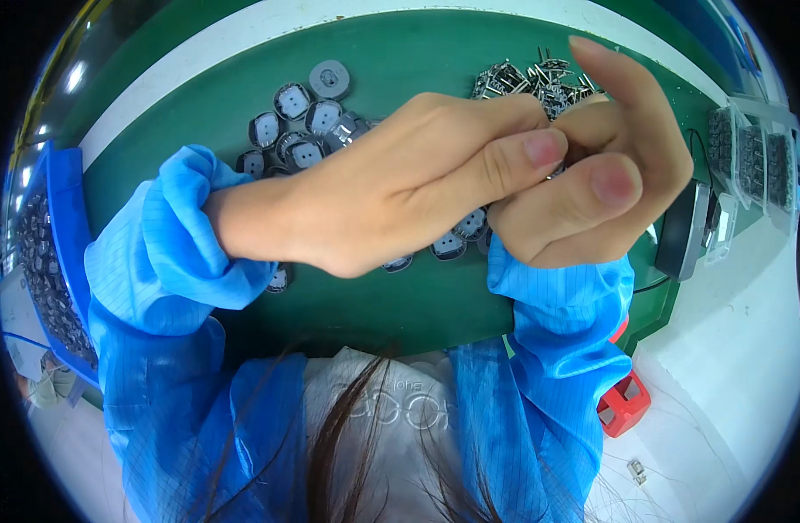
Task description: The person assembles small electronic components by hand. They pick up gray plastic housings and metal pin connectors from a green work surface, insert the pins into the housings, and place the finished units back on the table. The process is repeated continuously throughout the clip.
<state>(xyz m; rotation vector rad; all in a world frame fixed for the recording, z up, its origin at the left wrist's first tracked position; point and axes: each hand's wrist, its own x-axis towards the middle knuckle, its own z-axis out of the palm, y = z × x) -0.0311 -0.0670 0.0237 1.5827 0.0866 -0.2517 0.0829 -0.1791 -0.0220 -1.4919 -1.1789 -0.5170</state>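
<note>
My left hand [400, 179] and my right hand [622, 187] meet fingertip to fingertip, raised over a green work surface [400, 314]. The left fingers are pinched together, with the thumb pressed along the index finger. On the right, one finger points up while the thumb and the others curl in against the left fingertips. What lies between them is hidden, apart from a tiny glint of metal. Below and beyond the left hand lie several round-cornered grey parts [322, 116] with small holes. Behind the right hand is a heap of small metal pins or clips [552, 83].
At the left edge stands a blue bin [67, 196] full of small dark parts. To the right are a clear plastic box [722, 144] with packed compartments and a dark flat device [681, 231] with a cable. Lower right, a red plastic stool [625, 405] shows beside the table.
</note>
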